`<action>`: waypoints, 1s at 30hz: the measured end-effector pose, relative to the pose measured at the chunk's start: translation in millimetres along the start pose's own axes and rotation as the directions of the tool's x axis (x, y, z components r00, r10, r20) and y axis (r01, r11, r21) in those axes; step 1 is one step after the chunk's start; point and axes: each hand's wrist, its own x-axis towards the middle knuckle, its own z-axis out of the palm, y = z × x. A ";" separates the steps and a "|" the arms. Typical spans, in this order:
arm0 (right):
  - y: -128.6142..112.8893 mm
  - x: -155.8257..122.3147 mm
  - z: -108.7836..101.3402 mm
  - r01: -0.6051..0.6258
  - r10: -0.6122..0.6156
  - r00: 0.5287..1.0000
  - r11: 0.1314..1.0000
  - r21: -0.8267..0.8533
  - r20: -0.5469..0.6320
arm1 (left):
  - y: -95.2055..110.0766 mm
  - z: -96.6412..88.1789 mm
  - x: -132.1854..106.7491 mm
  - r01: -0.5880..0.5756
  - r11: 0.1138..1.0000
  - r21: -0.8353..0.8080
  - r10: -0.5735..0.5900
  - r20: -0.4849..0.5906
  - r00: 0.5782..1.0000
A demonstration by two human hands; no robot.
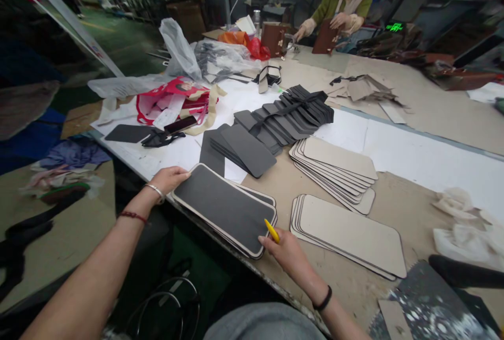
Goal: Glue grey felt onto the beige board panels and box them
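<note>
A dark grey rounded panel with a cream border [224, 208] lies on top of a small stack at the table's near edge. My left hand [171, 178] is closed on its far left corner, thumb and fingers at the rim. In my right hand [289, 253] is a slim yellow pointed tool [271, 230], its kind unclear, tip upward. That hand's fingertips also touch the panel's right end. Just right of it lies a fanned stack of cream panels [350, 229], with another cream stack [338, 158] behind. Plain dark grey panels [248, 148] overlap beyond my panel.
Bundled dark grey pieces [291, 111] lie mid-table. A pink-red bag [173, 98] and a phone [180, 125] are at the left. Across the table, a co-worker handles brown leather pieces [326, 36]. A paint-stained plate [429, 298] and white cloth scraps [457, 235] sit at the right.
</note>
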 end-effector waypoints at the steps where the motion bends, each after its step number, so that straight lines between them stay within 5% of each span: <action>1: 2.2 0.0 -0.3 -0.001 0.001 1.000 0.999 -0.036 0.001 | -0.1 -0.4 2.4 -0.036 0.998 0.060 0.040 -0.064 0.997; 5: 12.9 1.3 -4.7 0.029 -0.031 0.999 0.992 -0.122 -0.020 | -2.8 -1.5 2.5 -0.079 0.979 0.189 0.119 -0.206 0.971; 13: 22.4 2.7 -15.9 0.000 -0.011 0.998 0.983 -0.185 -0.056 | -13.7 14.2 -34.9 -0.117 0.959 0.257 0.171 -0.201 0.965; 16: 23.0 5.1 -16.4 0.015 -0.027 0.998 0.978 -0.210 -0.054 | -10.5 30.1 -54.2 -0.218 0.931 0.294 0.270 -0.152 0.951; 21: 20.7 12.1 -14.9 0.026 -0.050 0.996 0.960 -0.280 -0.079 | -14.1 64.8 -78.6 -0.493 0.736 0.464 0.539 0.040 0.841; 30: 13.6 26.4 -15.0 -0.050 -0.026 0.974 0.945 -0.323 -0.226 | -29.8 97.2 -95.7 -0.512 0.604 0.610 0.469 0.246 0.848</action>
